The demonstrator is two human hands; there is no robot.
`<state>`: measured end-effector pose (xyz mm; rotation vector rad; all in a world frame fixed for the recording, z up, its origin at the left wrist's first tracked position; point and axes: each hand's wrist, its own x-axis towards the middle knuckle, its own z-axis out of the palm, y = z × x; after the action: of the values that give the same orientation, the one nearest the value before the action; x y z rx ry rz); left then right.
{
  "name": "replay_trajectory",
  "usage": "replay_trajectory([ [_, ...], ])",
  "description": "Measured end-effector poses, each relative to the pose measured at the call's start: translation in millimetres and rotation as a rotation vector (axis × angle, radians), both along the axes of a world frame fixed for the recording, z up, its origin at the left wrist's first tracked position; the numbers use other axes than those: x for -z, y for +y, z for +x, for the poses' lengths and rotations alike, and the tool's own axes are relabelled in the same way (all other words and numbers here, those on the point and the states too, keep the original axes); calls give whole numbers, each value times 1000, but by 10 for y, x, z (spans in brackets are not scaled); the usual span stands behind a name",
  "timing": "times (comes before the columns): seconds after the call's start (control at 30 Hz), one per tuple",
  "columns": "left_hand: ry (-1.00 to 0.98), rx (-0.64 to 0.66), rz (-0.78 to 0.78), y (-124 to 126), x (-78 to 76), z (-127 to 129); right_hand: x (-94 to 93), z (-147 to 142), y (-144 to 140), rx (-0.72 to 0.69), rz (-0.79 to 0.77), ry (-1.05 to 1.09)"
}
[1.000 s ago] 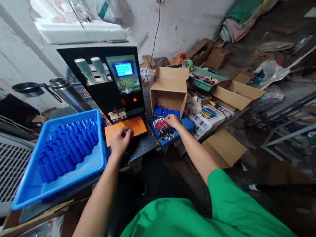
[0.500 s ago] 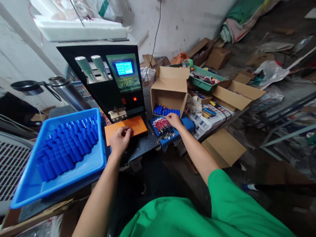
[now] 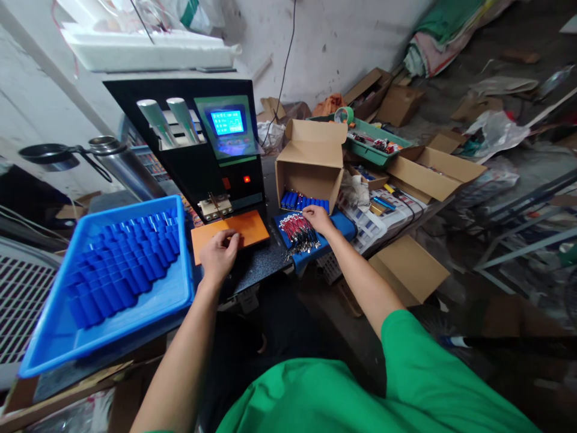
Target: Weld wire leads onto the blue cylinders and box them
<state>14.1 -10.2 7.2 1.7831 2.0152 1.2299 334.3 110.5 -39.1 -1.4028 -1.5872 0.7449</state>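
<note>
Pickup step judged: right hand (image 3: pixel 318 219) fingers curled on leads (image 3: pixel 298 234), grip unclear; left hand (image 3: pixel 218 257) loosely closed, pressed on plate (image 3: pixel 229 234). Next, one lead must be separated.

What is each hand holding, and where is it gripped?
Left hand rests curled on the orange pad; right hand touches the red wires. Any grip cannot be told.

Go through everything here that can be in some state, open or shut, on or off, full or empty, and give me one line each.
Machine screen: lit, blue.
Red indicator light: on.
Upright cardboard box: open, blue cells in a row at its bottom.
Blue tray: partly filled with blue cells.
Orange plate: flat, left hand resting on it.
Pile of red leads: loose, right hand touching it.
Flat cardboard box: flaps open.
</note>
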Motion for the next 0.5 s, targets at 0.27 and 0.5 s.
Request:
replay_trajectory([
  [0.27, -12, 6, 2, 9, 13, 4, 14, 42, 36, -18, -44, 89],
  [0.5, 0, 9, 1, 1, -13, 15, -161, 42, -25, 21, -246, 165],
])
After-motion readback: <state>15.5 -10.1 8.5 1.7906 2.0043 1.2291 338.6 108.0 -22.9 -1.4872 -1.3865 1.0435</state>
